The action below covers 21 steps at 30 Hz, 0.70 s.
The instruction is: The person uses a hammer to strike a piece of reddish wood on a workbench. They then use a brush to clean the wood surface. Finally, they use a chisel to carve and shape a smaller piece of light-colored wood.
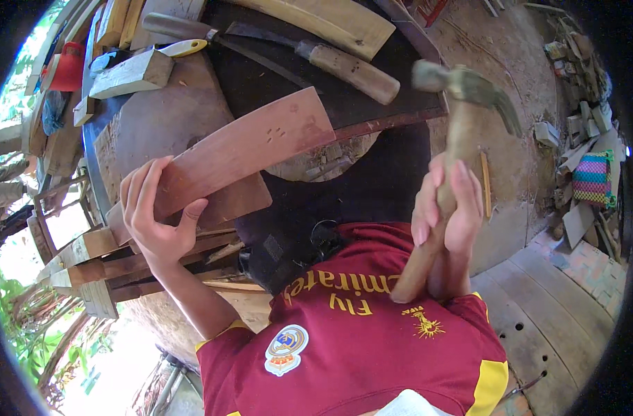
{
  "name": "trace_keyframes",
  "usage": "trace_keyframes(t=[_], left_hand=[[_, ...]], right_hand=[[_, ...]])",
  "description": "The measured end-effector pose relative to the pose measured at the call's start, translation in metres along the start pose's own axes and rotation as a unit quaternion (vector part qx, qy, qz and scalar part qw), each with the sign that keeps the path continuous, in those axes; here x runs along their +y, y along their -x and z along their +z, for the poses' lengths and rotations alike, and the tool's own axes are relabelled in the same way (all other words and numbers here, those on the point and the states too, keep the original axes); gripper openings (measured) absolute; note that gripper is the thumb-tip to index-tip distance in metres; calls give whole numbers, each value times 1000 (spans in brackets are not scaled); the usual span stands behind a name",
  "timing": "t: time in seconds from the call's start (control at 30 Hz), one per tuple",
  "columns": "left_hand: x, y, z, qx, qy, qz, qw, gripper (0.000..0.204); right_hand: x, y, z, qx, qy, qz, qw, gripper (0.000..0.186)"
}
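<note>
My left hand grips the near left end of a reddish wooden board, fingers across its face and thumb at its lower edge. The board is slightly curved, with a small cluster of dark marks near its far right end. Beneath it, a second brown wooden piece partly shows. My right hand is closed around the wooden handle of a claw hammer. The hammer is raised to the right of the board, apart from it, its metal head pointing away from me and its claw to the right.
On the dark worktop lie a wooden-handled chisel, a long tool with a wooden handle, a pale wood block and a curved plank. A red container stands far left. Scrap wood and a woven bag are at right.
</note>
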<state>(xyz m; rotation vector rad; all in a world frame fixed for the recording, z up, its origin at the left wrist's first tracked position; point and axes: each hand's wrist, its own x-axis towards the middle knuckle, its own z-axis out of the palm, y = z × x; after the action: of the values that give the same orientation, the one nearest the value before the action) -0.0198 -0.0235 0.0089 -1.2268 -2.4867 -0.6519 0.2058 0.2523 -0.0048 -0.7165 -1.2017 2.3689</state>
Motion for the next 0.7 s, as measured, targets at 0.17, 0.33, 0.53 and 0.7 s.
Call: trace_keyframes(t=[0.17,0.33,0.53,0.7], left_hand=[[-1,0,1,4,3,-3,1000,67],[0,2,-1,8,-1,-4,1000,67],[0,-1,1,10,-3,1,1000,67],[-1,3,-1,16,0,-1,1000,67]], right_hand=[[17,-5,5,-45,61,-18,997,32],[-5,-9,6,-88,157,57,982,34],[7,-13,15,6,30,-42,999,34],[4,-6,11,-141,203,85,965,26]])
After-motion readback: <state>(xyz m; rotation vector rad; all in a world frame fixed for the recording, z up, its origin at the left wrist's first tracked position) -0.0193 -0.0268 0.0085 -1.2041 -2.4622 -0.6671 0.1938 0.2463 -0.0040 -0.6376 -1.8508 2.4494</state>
